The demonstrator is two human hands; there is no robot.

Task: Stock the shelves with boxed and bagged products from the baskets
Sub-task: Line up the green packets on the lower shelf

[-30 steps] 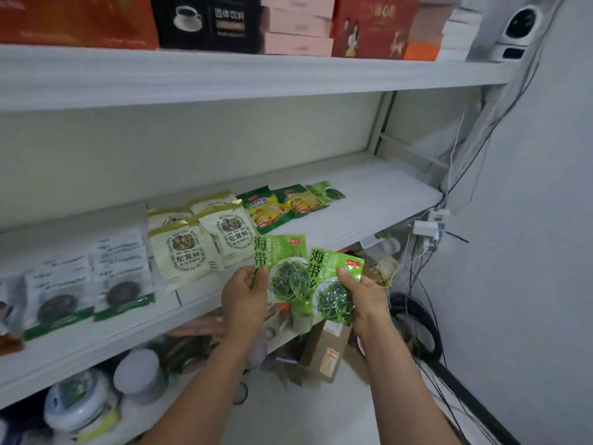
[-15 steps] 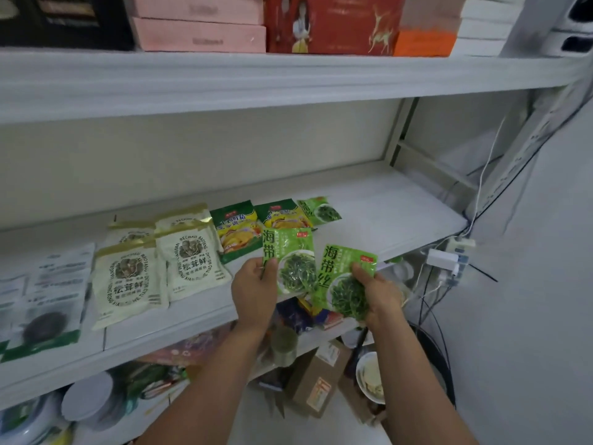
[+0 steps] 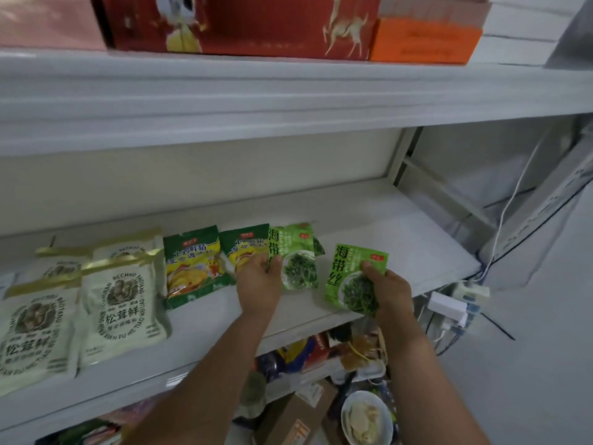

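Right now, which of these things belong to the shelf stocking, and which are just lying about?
Part of the job: left hand, gripping the left kelp packet; right hand, gripping the right kelp packet; middle shelf; seasoning bags; mushroom bags.
Just lying about: white plug adapters; bowl; cardboard box.

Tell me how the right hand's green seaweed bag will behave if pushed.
Probably floppy: the seaweed bag is a thin flat pouch. Likely light: the right hand holds it by one side. Its glossy film may slide easily on the smooth shelf.
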